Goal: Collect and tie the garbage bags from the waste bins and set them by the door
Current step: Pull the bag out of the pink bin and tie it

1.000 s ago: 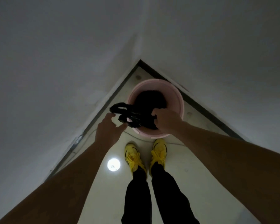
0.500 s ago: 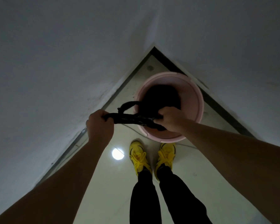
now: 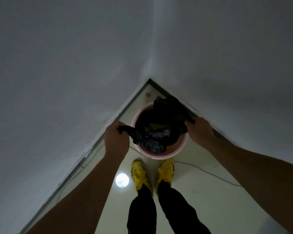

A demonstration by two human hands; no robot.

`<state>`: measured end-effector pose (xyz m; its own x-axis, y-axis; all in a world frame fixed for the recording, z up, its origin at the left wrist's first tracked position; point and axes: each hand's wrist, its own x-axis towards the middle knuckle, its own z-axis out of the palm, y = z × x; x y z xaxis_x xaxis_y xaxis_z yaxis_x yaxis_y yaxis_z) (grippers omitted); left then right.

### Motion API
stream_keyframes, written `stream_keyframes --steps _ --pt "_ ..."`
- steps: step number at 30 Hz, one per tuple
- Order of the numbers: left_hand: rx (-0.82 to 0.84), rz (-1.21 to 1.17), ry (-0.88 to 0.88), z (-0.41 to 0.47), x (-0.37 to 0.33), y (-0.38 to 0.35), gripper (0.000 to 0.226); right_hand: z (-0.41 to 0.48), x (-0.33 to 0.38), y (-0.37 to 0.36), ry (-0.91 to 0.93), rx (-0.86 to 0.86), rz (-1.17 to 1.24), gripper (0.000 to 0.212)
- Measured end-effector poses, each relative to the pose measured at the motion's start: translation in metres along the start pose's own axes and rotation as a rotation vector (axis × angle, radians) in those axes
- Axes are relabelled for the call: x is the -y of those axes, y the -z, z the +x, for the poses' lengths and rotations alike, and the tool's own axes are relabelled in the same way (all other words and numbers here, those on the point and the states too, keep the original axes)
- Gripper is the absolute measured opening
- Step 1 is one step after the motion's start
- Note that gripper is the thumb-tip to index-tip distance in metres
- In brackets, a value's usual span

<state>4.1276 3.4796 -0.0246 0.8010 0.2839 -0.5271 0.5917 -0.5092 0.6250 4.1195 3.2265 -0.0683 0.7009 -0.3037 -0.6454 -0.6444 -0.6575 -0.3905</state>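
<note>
1. We are holding one black garbage bag [image 3: 161,130] whose body is sitting inside the single pink waste bin [image 3: 161,155], in the corner where the two walls meet; something yellowish is showing in its open mouth.
2. Our left hand [image 3: 117,139] is closing its grip tight on a twisted flap of the bag's rim, which is running from that grip rightward and down into the bin.
3. Our right hand [image 3: 200,132] is gripping the opposite edge, fingers curled shut on the plastic, with the bag lying leftward and below that grip.
4. The bag's mouth is stretching as a long axis between the two grips, roughly left to right across the bin, and each hand is sitting about equally near its own side.
5. We judge the coming move as drawing both grips inward and crossing the flaps into a knot over the bin.
6. Counting outward: one bag, one bin, two hands, two yellow shoes [image 3: 139,174] just behind the bin, one round light reflection [image 3: 122,180] on the floor [image 3: 210,200], and one thin white cable [image 3: 206,172].
</note>
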Motion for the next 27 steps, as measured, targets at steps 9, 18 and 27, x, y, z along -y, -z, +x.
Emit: stream_keyframes --steps 9,18,27 --pt "-0.278 -0.050 -0.146 -0.069 -0.039 0.054 0.019 -0.105 -0.001 0.036 0.040 -0.188 0.143 0.027" --pt "-0.329 -0.018 -0.456 -0.141 -0.003 0.109 0.021 -0.239 -0.053 0.013 -0.046 -0.461 0.274 0.032" --pt "0.049 -0.389 -0.422 -0.216 0.032 0.147 0.026 -0.367 -0.093 -0.026 -0.058 -0.638 0.438 0.034"
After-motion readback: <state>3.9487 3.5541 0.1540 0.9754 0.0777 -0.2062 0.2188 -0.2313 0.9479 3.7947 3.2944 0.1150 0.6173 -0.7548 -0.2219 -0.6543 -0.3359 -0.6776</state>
